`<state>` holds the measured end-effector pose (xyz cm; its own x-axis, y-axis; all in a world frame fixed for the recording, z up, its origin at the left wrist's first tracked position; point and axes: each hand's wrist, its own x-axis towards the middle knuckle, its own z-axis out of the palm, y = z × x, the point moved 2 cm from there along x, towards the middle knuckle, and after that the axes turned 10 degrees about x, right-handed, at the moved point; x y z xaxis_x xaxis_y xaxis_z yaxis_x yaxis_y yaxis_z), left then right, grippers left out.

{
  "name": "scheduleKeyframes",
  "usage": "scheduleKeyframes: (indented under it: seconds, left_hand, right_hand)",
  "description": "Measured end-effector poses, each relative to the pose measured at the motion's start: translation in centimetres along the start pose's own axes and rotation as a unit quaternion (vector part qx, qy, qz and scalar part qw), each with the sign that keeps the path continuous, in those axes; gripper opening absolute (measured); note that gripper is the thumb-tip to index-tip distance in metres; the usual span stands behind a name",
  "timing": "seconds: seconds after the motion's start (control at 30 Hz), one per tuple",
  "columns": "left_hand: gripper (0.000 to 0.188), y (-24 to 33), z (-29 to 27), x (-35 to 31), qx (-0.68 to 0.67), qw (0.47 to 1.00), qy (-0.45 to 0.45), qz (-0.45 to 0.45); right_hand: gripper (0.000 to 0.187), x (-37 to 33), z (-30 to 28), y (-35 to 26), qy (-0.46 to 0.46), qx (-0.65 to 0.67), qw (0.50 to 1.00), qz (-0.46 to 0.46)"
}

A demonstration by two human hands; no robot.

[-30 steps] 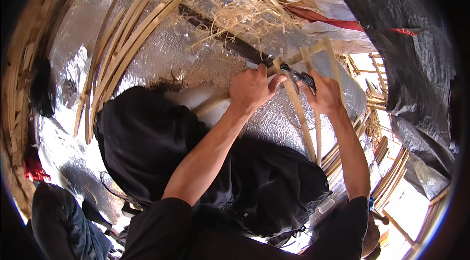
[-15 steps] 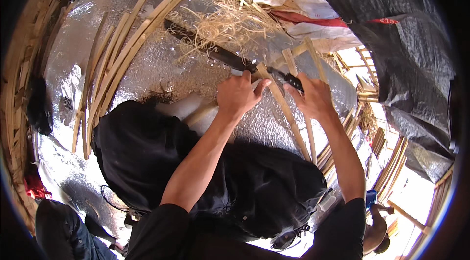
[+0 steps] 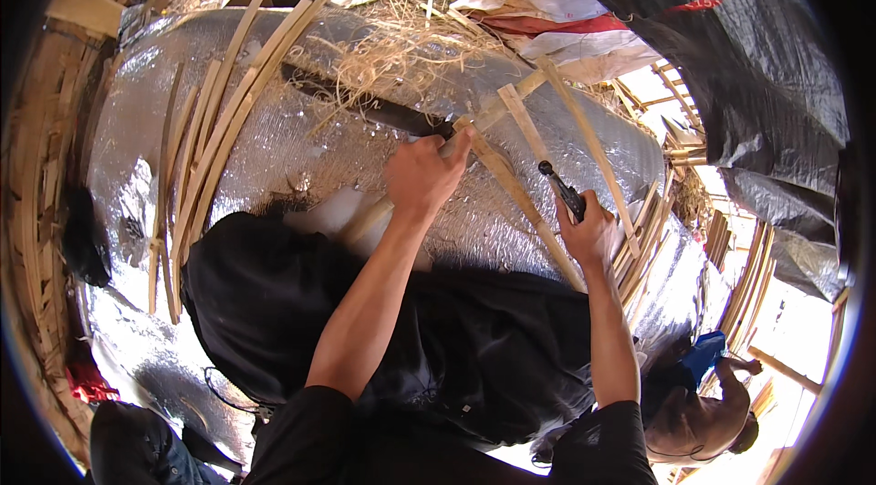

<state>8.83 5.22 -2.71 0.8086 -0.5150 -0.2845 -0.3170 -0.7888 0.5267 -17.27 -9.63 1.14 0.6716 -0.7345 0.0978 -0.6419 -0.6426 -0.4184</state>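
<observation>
My left hand (image 3: 424,177) is closed around the upper end of a split bamboo strip (image 3: 516,184), thumb pressed near its tip. Just beyond those fingers lies a machete (image 3: 401,113) with a long dark blade, its far part under pale shavings (image 3: 392,70). My right hand (image 3: 589,229) grips a short black tool (image 3: 564,188) with a round dark tip; its exact kind is unclear. That tip is beside another bamboo strip (image 3: 522,120). A thicker bamboo piece (image 3: 365,219) runs beneath my left hand, partly hidden by it.
Long bamboo strips (image 3: 239,111) lean on the silvery sheet (image 3: 274,179) at left. More strips (image 3: 643,239) lie at right. Black cloth (image 3: 493,348) covers my lap. Dark plastic sheeting (image 3: 776,74) hangs at upper right. Another person (image 3: 698,417) bends at lower right.
My right hand has drawn the black tool back toward me, away from the strip end at my left hand. The left hand stays at the strip, its thumb now folded closer. The view has shifted slightly.
</observation>
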Motion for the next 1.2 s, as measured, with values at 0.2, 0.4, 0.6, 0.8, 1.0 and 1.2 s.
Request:
scheduleKeyframes:
  seconds: [0.2,0.4,0.6,0.8,1.0,1.2]
  left_hand:
    - [0.072,0.1,0.6,-0.1,0.022,1.000,0.012,0.005]
    - [0.074,-0.4,0.7,0.7,0.017,0.999,-0.042,-0.020]
    - [0.066,-0.1,0.5,0.8,0.002,0.999,-0.044,-0.006]
    - [0.068,-0.7,0.2,0.9,0.001,0.999,-0.032,-0.001]
    - [0.069,0.2,0.4,1.2,-0.030,0.998,-0.047,0.026]
    - [0.069,-0.9,-0.1,1.7,-0.003,0.999,-0.036,0.021]
  right_hand:
    - [0.028,0.5,-0.2,0.5,-0.036,0.020,0.999,-0.004]
    - [0.031,-1.2,0.4,-1.6,-0.076,0.108,0.991,0.017]
    - [0.032,-2.1,0.5,-0.7,-0.062,0.145,0.987,-0.011]
    - [0.034,-5.1,-2.2,-4.3,-0.063,0.212,0.975,0.019]
    - [0.039,-10.1,0.8,-5.3,-0.233,0.209,0.949,-0.030]
    - [0.038,-4.1,-0.5,-6.4,-0.104,0.175,0.976,-0.082]
